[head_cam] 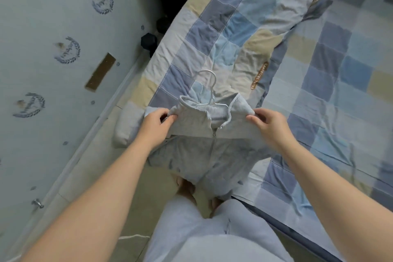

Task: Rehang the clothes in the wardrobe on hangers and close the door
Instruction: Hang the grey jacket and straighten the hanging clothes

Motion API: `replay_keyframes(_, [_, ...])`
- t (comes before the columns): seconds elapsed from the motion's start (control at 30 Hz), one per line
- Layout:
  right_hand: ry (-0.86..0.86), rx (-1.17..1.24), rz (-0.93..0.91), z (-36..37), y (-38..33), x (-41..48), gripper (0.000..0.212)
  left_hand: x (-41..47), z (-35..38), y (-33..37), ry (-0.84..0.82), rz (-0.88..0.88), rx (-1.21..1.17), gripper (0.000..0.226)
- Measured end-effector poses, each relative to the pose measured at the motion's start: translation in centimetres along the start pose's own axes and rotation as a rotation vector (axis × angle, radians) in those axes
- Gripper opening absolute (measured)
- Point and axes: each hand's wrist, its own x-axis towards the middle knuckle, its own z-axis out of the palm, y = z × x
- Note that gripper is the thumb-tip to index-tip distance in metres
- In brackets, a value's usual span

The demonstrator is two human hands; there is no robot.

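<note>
A light grey zip-up jacket (pixel 197 149) hangs in front of me over the bed's edge, with a white hanger (pixel 209 89) inside its collar and the hook sticking up over the quilt. My left hand (pixel 156 125) pinches the jacket's left shoulder. On the other side my right hand (pixel 269 125) grips the right shoulder. The zip is closed up to the collar. The hanger's arms are hidden under the fabric.
A patchwork quilt (pixel 244 34) in blue, beige and white covers the bed (pixel 340 91) on the right. The pale wardrobe door (pixel 53 70) with printed emblems stands at the left, its metal knob (pixel 37 204) low down. Black dumbbells (pixel 150 42) lie on the floor between them.
</note>
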Motion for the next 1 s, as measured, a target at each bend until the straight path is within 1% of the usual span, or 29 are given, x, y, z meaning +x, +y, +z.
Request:
replay_keyframes(0.13, [-0.023, -0.024, -0.163, 0.6, -4.5, -2.7, 0.013, -7.3, -3.3, -1.7, 0.192, -0.091, -0.099, 0.018])
replay_keyframes(0.27, [-0.077, -0.048, -0.307, 1.7, -8.9, -5.1, 0.005, -13.9, -6.2, -3.8, 0.339, -0.15, -0.197, 0.011])
replay_keyframes(0.37, [-0.097, -0.099, -0.413, 3.0, -11.8, -7.1, 0.014, -18.7, -7.5, -5.7, 0.44, -0.165, -0.264, 0.01])
replay_keyframes(0.47, [-0.129, -0.103, -0.449, 4.7, -14.3, -10.0, 0.014, -23.5, -8.5, -8.0, 0.527, -0.171, -0.305, 0.015])
replay_keyframes(0.57, [-0.212, -0.083, -0.481, 6.9, -16.1, -14.1, 0.01, -28.9, -9.2, -10.8, 0.578, -0.19, -0.321, 0.015])
replay_keyframes(0.6, [-0.233, -0.077, -0.496, 7.6, -16.7, -15.9, 0.014, -30.8, -9.3, -11.8, 0.594, -0.189, -0.326, 0.014])
replay_keyframes(0.67, [-0.23, -0.081, -0.531, 9.5, -17.6, -20.1, 0.022, -35.4, -9.4, -14.2, 0.625, -0.182, -0.331, 0.01])
replay_keyframes(0.83, [-0.221, -0.093, -0.522, 13.3, -17.6, -29.4, 0.01, -44.7, -9.1, -19.1, 0.671, -0.154, -0.304, 0.01])
replay_keyframes(1.0, [-0.239, -0.141, -0.545, 17.0, -15.6, -39.1, 0.01, -54.5, -7.5, -23.4, 0.695, -0.149, -0.326, 0.003])
